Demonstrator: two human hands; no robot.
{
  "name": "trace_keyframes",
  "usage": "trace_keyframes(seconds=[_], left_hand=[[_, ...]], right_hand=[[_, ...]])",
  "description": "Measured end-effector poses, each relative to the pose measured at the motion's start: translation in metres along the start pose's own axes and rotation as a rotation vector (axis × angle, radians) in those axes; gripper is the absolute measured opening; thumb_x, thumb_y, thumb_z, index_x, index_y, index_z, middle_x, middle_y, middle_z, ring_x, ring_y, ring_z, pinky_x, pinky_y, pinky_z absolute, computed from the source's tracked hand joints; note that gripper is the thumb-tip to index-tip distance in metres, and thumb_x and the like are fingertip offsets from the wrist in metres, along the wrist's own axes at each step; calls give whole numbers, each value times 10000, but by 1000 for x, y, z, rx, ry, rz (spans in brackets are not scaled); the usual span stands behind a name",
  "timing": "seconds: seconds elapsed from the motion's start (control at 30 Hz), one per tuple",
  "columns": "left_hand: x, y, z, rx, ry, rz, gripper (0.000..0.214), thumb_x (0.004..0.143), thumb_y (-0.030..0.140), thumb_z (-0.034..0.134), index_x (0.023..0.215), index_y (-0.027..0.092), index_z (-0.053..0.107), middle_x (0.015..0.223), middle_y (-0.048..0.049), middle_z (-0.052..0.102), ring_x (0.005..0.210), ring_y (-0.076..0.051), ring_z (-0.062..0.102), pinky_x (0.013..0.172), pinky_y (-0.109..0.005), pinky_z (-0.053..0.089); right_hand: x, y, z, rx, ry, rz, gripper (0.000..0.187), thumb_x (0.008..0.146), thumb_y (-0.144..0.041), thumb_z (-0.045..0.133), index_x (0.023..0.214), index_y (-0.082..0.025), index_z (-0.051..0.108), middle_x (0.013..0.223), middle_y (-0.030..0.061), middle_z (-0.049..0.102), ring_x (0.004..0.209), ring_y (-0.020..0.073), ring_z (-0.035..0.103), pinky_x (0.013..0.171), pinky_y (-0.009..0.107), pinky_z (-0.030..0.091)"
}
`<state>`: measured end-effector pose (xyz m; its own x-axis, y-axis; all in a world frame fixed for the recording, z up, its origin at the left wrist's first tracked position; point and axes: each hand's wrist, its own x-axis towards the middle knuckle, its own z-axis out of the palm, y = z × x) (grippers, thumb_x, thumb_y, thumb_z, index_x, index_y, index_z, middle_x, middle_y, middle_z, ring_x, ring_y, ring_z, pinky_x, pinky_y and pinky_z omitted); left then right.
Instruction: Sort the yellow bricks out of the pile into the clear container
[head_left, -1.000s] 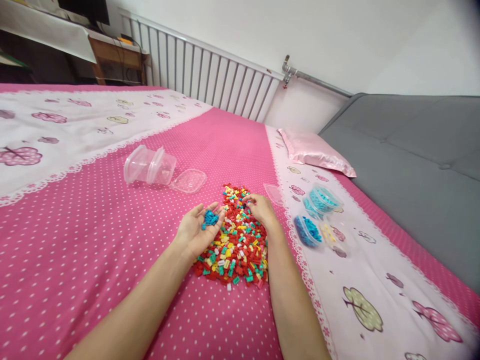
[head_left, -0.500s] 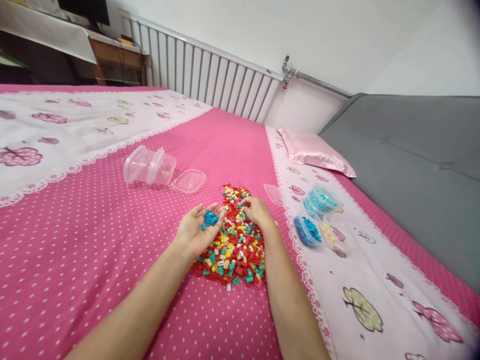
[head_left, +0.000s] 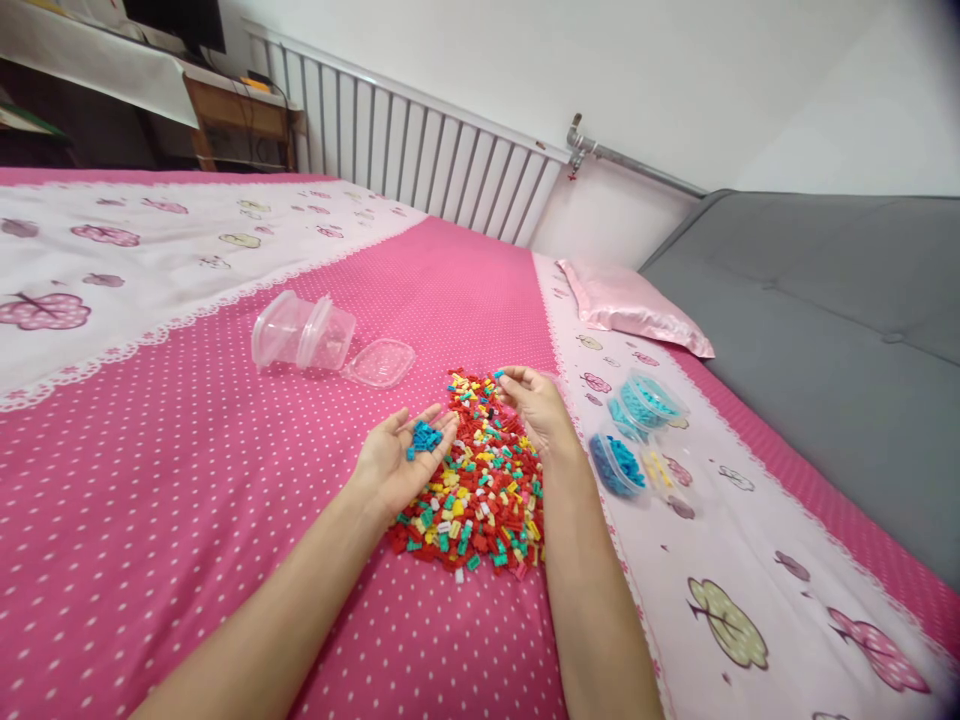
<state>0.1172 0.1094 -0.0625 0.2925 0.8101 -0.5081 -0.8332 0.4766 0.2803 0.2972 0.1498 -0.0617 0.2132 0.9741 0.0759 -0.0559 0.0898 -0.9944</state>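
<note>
My left hand (head_left: 397, 460) is palm up with its fingers spread a little, cupping a small heap of blue toy bricks (head_left: 424, 439). Between the thumb and fingertips of my right hand (head_left: 536, 405) is a single blue toy brick (head_left: 499, 375), raised over the far right edge of the pile. Beneath and between both hands spreads a pile of small toy bricks (head_left: 472, 500) in red, yellow, green and white, lying loose on the pink dotted bedspread (head_left: 300, 470).
To the right stand clear tubs: one with turquoise bricks (head_left: 646, 400), one with blue bricks (head_left: 616, 464), one with a few yellow bricks (head_left: 660, 470). Clear empty tubs (head_left: 304, 332) lie at left beside a lid (head_left: 381, 362). A pink pillow (head_left: 634, 310) rests near the grey headboard (head_left: 825, 290).
My right hand has lifted from the pile and moved right and away, now showing a blue brick at its fingertips. My left hand stays nearly in place with its blue bricks.
</note>
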Motion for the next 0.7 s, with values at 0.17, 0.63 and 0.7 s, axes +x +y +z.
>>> trace_keyframes(seconds=[0.17, 0.63, 0.7], left_hand=[[0, 0, -2, 11, -42, -19, 413, 932, 220, 309, 1252, 8, 462, 1147, -267, 586, 1057, -292, 622, 717, -346, 601], [1, 0, 2, -6, 30, -26, 283, 906, 125, 354, 1114, 47, 529, 944, -167, 629, 827, -196, 669, 645, -264, 595], [3, 1, 0, -17, 58, -22, 231, 892, 108, 374, 1029, 79, 558, 869, -127, 618, 742, -159, 654, 601, -236, 584]], right_hand=[[-20, -23, 17, -107, -127, -119, 177, 682, -265, 673, 828, -178, 622, 785, -3, 640, 704, 106, 585, 695, 256, 483], [-34, -27, 32, -477, -167, -313, 209, 791, -185, 553, 973, -194, 657, 992, 51, 694, 846, 149, 643, 816, 322, 506], [-25, -23, 20, -552, -27, -311, 249, 802, -182, 520, 1015, -191, 650, 1038, 63, 688, 896, 167, 641, 858, 345, 494]])
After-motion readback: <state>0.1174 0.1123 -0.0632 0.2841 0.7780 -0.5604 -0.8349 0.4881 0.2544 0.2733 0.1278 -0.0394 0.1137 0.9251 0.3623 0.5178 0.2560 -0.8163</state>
